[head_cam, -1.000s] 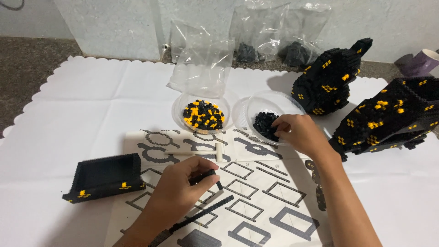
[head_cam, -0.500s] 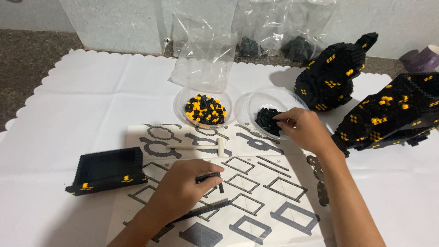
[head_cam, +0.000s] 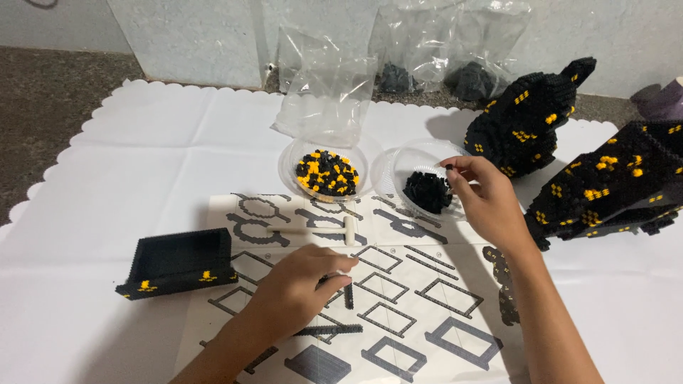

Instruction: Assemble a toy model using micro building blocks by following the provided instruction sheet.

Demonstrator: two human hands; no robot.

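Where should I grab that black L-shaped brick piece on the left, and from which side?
Grip the upright back wall of the brick piece from above, thumb and fingers on its two faces. It stands edge-up and clear, while the flat base lies flush on the cloth.

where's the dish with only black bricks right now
In the head view, the dish of black bricks sits right of centre, beside the black-and-yellow dish, under the right hand.

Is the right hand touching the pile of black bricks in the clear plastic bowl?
Apart. The head view shows the right hand raised above the pile of black bricks, pinching one small black brick in its fingers.
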